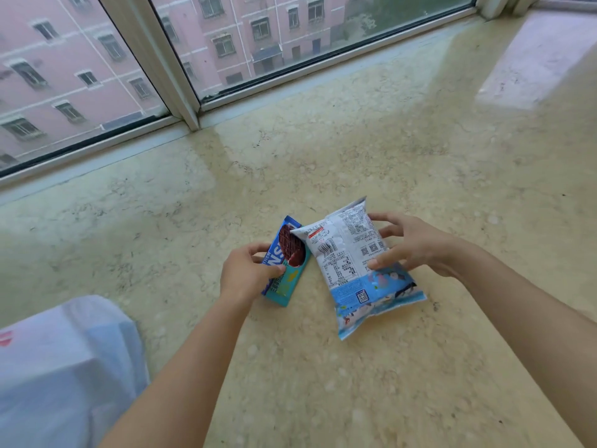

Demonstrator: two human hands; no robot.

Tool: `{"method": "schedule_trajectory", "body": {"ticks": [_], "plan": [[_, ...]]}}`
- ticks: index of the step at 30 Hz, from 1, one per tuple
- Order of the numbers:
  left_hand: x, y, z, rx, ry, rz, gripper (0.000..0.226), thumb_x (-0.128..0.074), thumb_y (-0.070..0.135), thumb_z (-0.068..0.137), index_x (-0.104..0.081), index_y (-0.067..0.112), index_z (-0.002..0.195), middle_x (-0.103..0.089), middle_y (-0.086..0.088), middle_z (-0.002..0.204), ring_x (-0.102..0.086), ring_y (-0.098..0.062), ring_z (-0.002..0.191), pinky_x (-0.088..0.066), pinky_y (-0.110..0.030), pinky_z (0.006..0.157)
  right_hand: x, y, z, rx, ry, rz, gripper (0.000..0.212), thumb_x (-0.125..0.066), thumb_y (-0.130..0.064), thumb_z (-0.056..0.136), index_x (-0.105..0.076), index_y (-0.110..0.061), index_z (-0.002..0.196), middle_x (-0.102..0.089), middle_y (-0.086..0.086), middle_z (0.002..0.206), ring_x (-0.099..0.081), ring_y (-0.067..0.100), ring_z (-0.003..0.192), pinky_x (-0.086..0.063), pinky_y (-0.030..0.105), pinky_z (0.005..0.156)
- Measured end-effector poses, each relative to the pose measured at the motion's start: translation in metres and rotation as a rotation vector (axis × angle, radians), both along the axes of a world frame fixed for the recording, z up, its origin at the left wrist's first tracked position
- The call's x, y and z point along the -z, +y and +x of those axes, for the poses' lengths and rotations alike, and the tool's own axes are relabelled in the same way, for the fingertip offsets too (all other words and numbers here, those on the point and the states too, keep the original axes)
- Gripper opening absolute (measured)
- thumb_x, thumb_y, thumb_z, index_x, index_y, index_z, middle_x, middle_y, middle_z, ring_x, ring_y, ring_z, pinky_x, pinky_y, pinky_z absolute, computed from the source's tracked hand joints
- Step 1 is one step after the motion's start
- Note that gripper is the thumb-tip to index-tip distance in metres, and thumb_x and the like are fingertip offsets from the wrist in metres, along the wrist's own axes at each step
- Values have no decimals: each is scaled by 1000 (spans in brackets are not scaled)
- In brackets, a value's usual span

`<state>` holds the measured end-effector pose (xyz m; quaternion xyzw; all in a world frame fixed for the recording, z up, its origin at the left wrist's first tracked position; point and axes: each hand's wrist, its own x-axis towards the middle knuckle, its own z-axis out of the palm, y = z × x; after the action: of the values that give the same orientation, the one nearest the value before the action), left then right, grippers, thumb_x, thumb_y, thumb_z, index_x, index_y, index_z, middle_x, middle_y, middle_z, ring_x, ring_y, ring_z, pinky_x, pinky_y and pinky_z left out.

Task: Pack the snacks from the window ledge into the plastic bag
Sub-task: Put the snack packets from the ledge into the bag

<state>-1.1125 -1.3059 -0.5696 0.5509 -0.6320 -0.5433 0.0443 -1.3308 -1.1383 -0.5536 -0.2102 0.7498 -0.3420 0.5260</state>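
Two snack packets lie on the marble window ledge at the centre of the frame. The left hand grips the blue wafer packet, with the thumb across its printed face and the fingers curled over its left edge. The right hand is spread over the white-and-blue snack pouch, thumb and fingertips pressing on its right side; the fingers are fairly straight and not wrapped around it. The upper left corner of the pouch overlaps the top of the wafer packet. The pouch lies back side up, with barcode and printed text visible, tilted so that its lower end points toward the lower centre of the frame. The plastic bag, white and translucent, occupies the lower left of the frame, well apart from both packets. The window fills the upper left, with pink buildings beyond.
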Motion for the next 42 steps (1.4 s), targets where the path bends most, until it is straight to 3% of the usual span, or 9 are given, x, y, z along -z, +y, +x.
{"method": "schedule_trajectory", "body": {"ticks": [3,5,10,15,22,29,33,37,42], "plan": [[-11,-2,8,-18,77,123,39,-74,-8,72,-67,20,98,-72,0,80,-67,-7,56,-49,-19,47,1,1,7,24,-10,-16,91,-84,1,64,-43,-34,138,-62,0,115,-69,21,92,-57,36,66],[-15,0,15,-32,125,175,42,-72,-10,74,-66,24,96,-73,4,75,-67,-6,54,-47,-16,43,1,0,13,44,-4,-30,90,-84,0,64,-45,-35,137,-62,0,115,-69,22,92,-58,40,70],[-20,7,38,-93,225,225,52,-71,-10,75,-64,28,110,-75,-1,85,-71,-14,66,-51,-23,49,-5,1,32,82,5,-69,87,-83,3,63,-49,-36,132,-63,1,114,-70,24,91,-59,47,73],[-36,14,68,-191,321,214,57,-69,-10,76,-60,30,115,-75,-2,87,-72,-16,70,-53,-25,52,-24,0,59,129,-17,-109,83,-83,4,64,-51,-37,128,-63,1,112,-72,21,84,-55,34,58],[-67,21,108,-269,427,159,65,-66,-12,78,-55,30,126,-72,-5,99,-71,-18,78,-56,-30,57,-71,-11,106,107,1,-220,83,-81,7,65,-51,-33,131,-62,3,114,-72,17,78,-53,28,52],[-96,38,158,-340,562,109,66,-66,-11,79,-53,31,128,-72,-5,104,-71,-16,79,-59,-34,67,-99,-8,153,50,27,-323,84,-82,6,62,-53,-37,128,-64,4,113,-72,23,83,-57,33,59],[-118,63,193,-402,623,86,67,-65,-12,78,-53,28,129,-71,-9,106,-70,-17,78,-56,-28,59,-118,6,184,-6,24,-358,81,-83,4,62,-55,-40,124,-65,3,112,-72,23,84,-59,39,63],[-148,95,233,-442,655,56,68,-64,-14,78,-52,26,131,-68,-14,110,-70,-15,76,-55,-27,57,-148,25,220,-70,12,-381,81,-81,5,63,-54,-35,129,-66,5,111,-72,19,79,-57,33,56],[-184,129,286,-469,666,5,66,-66,-11,79,-53,27,131,-69,-11,108,-71,-15,75,-55,-27,57,-185,45,263,-135,1,-401,83,-81,6,63,-53,-33,131,-66,5,112,-72,22,81,-58,35,57]]}}
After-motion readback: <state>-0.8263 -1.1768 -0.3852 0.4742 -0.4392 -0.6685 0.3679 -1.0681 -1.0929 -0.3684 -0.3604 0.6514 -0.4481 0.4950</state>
